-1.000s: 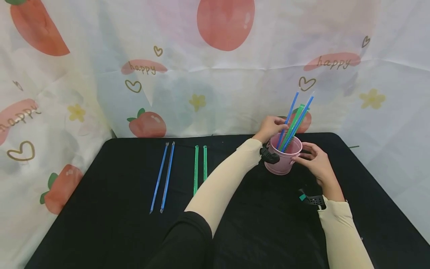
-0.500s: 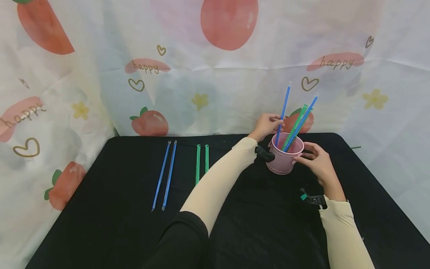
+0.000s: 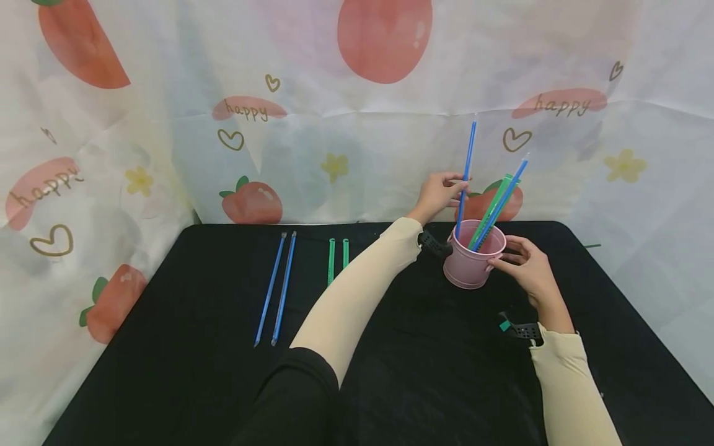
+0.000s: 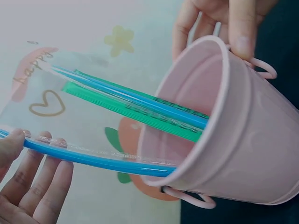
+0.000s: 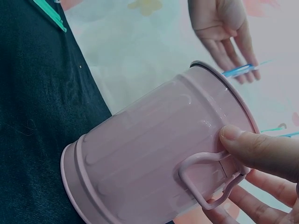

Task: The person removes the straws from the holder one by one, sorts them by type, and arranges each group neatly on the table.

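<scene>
A small pink bucket (image 3: 465,271) with wire-like side handles stands at the table's far right. My right hand (image 3: 526,271) grips its rim, thumb on the outside near a handle in the right wrist view. My left hand (image 3: 437,197) pinches a blue wrapped straw (image 3: 468,148) between thumb and fingers. In the left wrist view the held straw's lower end is inside the bucket's mouth, by the wall, and it bows slightly. Another blue straw (image 4: 135,95) and green wrapped straws (image 4: 126,109) lean together in the bucket.
Two blue straws (image 3: 284,288) lie on the black table (image 3: 184,371) at left. Two green straws (image 3: 331,260) lie nearer the middle, partly hidden by my left forearm. A fruit-printed curtain (image 3: 385,148) hangs behind the table.
My left hand has moved up and slightly left with the blue straw, drawing it higher and apart from the other straws. The right hand stays on the bucket.
</scene>
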Available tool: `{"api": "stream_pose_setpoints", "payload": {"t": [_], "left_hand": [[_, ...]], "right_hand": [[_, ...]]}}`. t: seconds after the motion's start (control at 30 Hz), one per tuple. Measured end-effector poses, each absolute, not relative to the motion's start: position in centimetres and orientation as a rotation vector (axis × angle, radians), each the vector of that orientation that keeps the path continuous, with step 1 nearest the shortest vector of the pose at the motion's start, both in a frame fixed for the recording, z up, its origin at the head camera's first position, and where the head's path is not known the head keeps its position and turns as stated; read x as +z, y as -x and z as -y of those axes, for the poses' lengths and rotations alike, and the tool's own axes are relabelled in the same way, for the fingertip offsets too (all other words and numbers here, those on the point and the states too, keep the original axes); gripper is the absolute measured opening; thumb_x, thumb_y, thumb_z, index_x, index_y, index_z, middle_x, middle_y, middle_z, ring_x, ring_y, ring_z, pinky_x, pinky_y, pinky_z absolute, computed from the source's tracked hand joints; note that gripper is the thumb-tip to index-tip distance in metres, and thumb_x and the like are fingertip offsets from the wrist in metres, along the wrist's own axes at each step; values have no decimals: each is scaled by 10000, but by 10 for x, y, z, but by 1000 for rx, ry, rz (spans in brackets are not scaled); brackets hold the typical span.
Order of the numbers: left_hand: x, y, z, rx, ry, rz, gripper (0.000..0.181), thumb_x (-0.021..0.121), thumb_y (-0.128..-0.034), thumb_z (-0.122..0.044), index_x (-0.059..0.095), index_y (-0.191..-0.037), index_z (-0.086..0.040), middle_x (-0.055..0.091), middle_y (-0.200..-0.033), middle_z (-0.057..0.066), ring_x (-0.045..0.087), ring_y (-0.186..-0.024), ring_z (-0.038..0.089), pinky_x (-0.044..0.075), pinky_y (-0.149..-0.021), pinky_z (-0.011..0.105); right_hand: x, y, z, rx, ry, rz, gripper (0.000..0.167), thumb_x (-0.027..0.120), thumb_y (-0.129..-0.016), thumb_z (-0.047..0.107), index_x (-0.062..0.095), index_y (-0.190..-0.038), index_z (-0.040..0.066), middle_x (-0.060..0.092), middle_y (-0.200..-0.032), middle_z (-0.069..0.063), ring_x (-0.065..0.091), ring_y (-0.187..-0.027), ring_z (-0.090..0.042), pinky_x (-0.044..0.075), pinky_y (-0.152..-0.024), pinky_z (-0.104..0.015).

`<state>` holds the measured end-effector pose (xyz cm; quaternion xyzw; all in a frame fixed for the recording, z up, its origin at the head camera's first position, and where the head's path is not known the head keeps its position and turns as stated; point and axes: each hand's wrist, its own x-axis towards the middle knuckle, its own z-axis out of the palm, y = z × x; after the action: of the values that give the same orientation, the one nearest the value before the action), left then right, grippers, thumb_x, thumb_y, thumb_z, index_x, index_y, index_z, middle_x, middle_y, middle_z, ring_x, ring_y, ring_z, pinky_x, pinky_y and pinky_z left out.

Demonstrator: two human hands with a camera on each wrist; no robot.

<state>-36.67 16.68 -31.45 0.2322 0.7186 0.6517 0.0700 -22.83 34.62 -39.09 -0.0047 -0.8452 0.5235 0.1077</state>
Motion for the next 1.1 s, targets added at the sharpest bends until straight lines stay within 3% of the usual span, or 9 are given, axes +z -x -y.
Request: {"api": "stream_pose_setpoints", "payload": {"t": [0.23, 0.53, 0.8, 1.1], "left_hand": [[-297, 364, -164, 1979, -739, -2173, 288, 563, -947, -175, 637, -1201, -60, 708, -1019, 162, 702, -904, 266, 586, -728, 239], [-265, 349, -150, 2012, -748, -2109, 310, 535, -958, -138, 601, -1240, -27, 682, -1088, 196, 665, -1002, 324, 579, -768, 235], [-262, 361, -141, 2056, -786, -2148, 328, 562, -945, -201, 606, -1250, -87, 700, -1073, 134, 713, -879, 154, 579, -753, 219], [-253, 362, -117, 2089, -778, -2136, 323, 568, -940, -198, 609, -1240, -87, 693, -1082, 140, 711, -902, 173, 575, -820, 301]], "right_hand": [[-391, 229, -347, 1536, 16, 2496, 586, 686, -863, 195, 406, -1353, 38, 500, -1199, 0, 508, -870, 150, 455, -718, -16], [-391, 229, -346, 1519, 10, 2506, 597, 682, -867, 202, 394, -1358, 21, 497, -1195, 17, 502, -871, 150, 454, -715, -17], [-390, 230, -345, 1495, 23, 2522, 612, 686, -864, 218, 392, -1364, 22, 497, -1210, 3, 501, -870, 151, 436, -713, -14], [-390, 229, -346, 1498, 10, 2526, 610, 674, -873, 215, 383, -1375, 26, 483, -1235, -36, 504, -894, 137, 430, -723, -11]]}}
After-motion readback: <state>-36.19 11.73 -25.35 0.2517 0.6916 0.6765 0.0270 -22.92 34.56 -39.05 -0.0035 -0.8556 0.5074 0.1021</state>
